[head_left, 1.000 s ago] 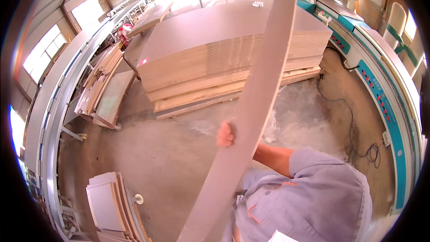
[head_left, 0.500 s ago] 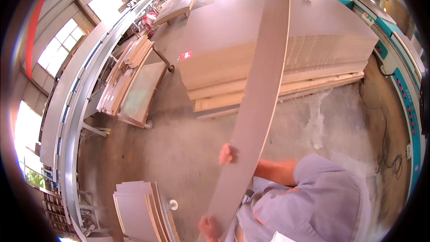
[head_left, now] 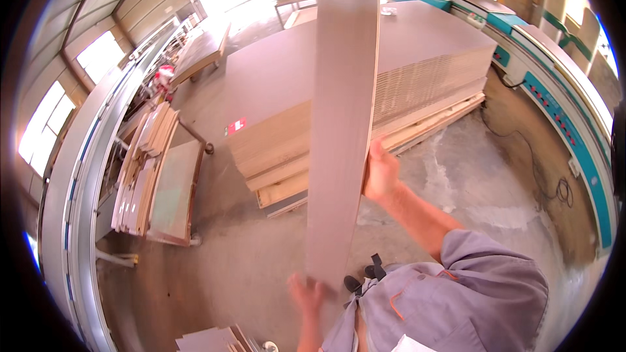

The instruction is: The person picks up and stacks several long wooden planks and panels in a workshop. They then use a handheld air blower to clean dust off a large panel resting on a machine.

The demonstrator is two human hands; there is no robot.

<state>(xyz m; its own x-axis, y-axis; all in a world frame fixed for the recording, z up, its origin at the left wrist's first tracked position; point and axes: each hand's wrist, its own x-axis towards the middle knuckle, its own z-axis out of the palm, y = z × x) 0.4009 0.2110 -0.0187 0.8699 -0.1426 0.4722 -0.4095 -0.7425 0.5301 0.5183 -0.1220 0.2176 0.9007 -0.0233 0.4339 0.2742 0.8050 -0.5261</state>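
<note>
A long, narrow grey-brown board (head_left: 342,117) runs from near my body up past the top of the picture. My right hand (head_left: 381,173) grips its right edge partway along; the thumb shows at the edge and the fingers are hidden behind or under the board. At the near end, my left hand (head_left: 308,292) is closed on the left corner, slightly blurred. Beyond the board stands a large stack of wide panels (head_left: 430,78) with matching grey-brown tops, which the board partly hides from view.
Cut strips lie on a wheeled cart (head_left: 177,182) at the left, beside a long metal conveyor rail (head_left: 81,234). More panels (head_left: 212,340) stand at the bottom edge. A teal and white machine (head_left: 554,101) lines the right side, with a cable (head_left: 562,190) on the floor.
My right hand has gone from under the board, fingers at its left edge, to its right edge farther up. The board now points straighter ahead, and the view has turned right.
</note>
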